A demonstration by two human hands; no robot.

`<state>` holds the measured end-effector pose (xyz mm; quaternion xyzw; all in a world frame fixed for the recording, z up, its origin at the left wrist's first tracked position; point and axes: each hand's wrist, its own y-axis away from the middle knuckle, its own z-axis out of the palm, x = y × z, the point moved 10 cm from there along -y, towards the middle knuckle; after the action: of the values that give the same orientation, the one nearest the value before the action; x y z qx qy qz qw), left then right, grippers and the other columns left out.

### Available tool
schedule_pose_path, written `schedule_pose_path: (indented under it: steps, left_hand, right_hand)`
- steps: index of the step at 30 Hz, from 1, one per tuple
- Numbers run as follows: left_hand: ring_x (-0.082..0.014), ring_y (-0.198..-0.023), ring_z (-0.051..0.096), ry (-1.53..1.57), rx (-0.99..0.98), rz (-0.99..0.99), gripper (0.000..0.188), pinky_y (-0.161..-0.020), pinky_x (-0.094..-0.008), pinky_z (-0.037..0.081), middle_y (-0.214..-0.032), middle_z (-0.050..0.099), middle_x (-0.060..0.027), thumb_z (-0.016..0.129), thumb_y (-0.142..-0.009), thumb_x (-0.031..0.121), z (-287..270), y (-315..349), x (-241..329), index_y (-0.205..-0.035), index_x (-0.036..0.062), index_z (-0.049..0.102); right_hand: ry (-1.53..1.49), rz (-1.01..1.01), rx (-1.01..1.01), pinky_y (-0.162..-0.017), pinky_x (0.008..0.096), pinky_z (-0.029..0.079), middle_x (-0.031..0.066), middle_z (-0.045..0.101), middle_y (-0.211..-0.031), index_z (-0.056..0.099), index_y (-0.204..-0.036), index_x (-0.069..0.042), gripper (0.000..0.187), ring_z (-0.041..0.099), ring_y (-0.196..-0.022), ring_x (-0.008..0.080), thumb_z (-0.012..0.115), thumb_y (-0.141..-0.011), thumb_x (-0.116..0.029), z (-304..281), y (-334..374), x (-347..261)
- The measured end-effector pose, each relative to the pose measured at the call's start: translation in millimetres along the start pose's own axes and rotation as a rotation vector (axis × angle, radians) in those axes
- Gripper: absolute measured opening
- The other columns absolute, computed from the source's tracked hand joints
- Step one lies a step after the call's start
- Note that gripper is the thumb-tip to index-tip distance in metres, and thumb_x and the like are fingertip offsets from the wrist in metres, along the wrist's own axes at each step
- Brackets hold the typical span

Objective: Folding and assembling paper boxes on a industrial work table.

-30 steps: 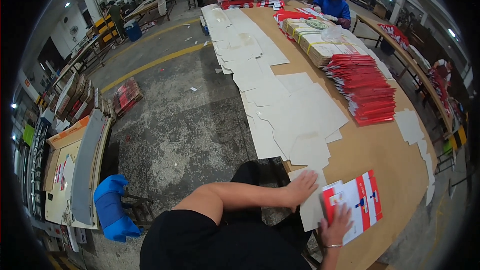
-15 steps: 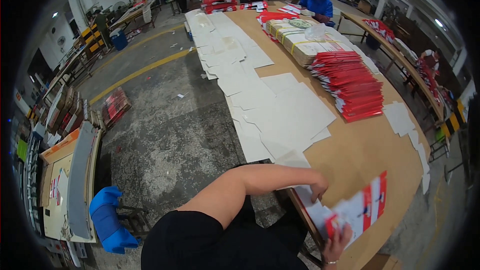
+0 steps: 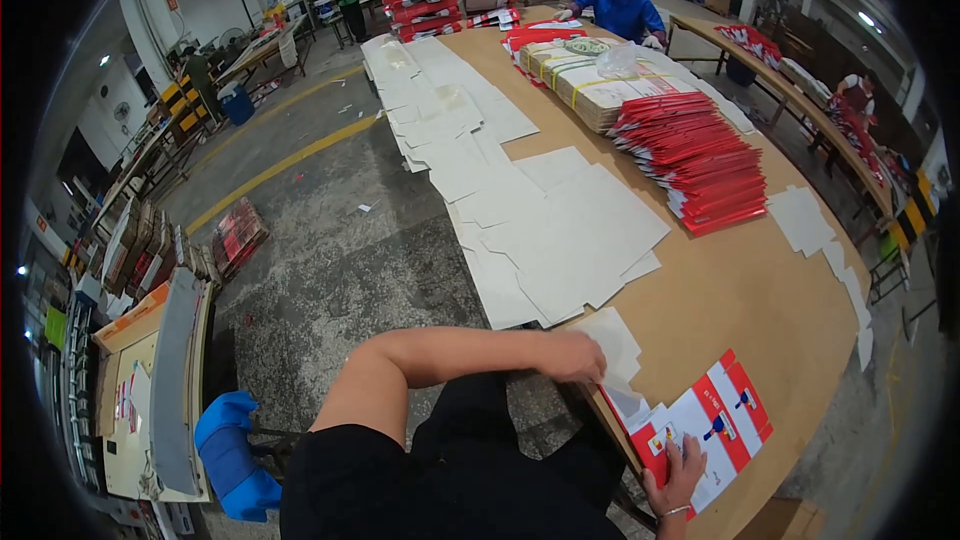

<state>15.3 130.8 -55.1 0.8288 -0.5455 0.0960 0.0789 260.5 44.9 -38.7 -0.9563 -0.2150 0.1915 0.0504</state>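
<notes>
A flat red-and-white printed carton blank lies at the table's near edge, its white flap toward my left hand. My right hand rests on the blank's lower part, fingers spread and pressing flat. Beyond the flap, my left hand is at the table edge beside a white sheet. Its fingers are curled downward, and whatever they grip is hidden beneath the hand. Farther up the table is a leaning stack of folded red cartons.
White card sheets cover the table's left side. Behind the red stack sits a strapped bundle of card with a plastic bag on top. A co-worker in blue is at the far end. A blue-covered stool stands at lower left.
My left hand has moved left and away along the table edge. The carton blank, blurred and tilted up before, now lies flat under my right hand. The view has shifted slightly.
</notes>
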Motion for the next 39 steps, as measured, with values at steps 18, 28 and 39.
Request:
schedule_pose_path:
  steps: [18, 28, 39]
  left_hand:
    - [-0.0439, -0.135, 0.033, 0.486, 0.726, -0.131, 0.070, -0.111, -0.0457, 0.029, -0.146, 0.034, -0.0267, 0.058, -0.070, -0.002, -17, -51, 25, -0.137, 0.0158, 0.048]
    - [-0.0465, -0.136, 0.023, -0.087, 0.211, -0.203, 0.054, -0.108, -0.0619, 0.017, -0.150, 0.025, -0.0218, 0.048, -0.094, 0.043, 2, -72, 45, -0.143, 0.0232, 0.039]
    - [-0.0506, -0.130, 0.029, -0.067, 0.347, -0.338, 0.051, -0.101, -0.0679, 0.021, -0.145, 0.033, -0.0221, 0.055, -0.088, 0.039, -10, -74, 53, -0.137, 0.0276, 0.049]
  right_hand:
    - [0.006, -0.078, -0.004, -0.109, 0.0616, 0.018, 0.0222, 0.033, -0.147, 0.056, -0.131, -0.017, 0.050, 0.027, -0.137, 0.0457, 0.063, -0.081, -0.016, 10, 11, -13]
    - [0.069, -0.046, -0.105, -0.109, 0.0639, 0.017, 0.0152, 0.034, -0.149, 0.060, -0.126, -0.036, 0.046, 0.026, -0.137, 0.0448, 0.064, -0.082, -0.023, 1, -5, -23]
    - [0.114, 0.033, -0.089, -0.110, 0.0604, 0.017, 0.0113, 0.035, -0.147, 0.050, -0.136, -0.022, 0.052, 0.025, -0.138, 0.0402, 0.063, -0.085, -0.029, 9, -7, -22]
